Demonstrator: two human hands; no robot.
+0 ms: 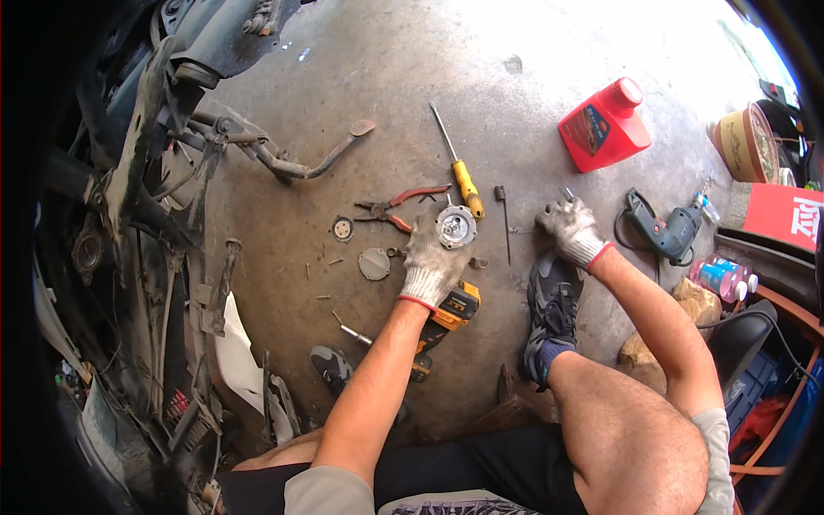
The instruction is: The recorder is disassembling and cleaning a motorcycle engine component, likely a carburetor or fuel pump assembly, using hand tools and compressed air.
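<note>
Your left hand (432, 262), in a white knit glove with a red cuff, is closed around a round metal part (455, 226). The part sits at the upper right of this hand, held at the fingertips just above the concrete floor (360, 60). It is a grey metal disc with a lighter ring, a dark centre and small lugs on the rim; finer details are too small to tell.

Your right hand (571, 227), in the same kind of glove, is to the right, well apart from the part. Its fingers are curled, and a small thin thing stands out above them, but you cannot tell what it is.

Just above the part lies a yellow-handled screwdriver (459, 168). The red-handled pliers (396, 209) are to its left. A small round cover (374, 263) lies on the floor left of your left hand, and a yellow power tool (448, 314) is under your left wrist.
</note>
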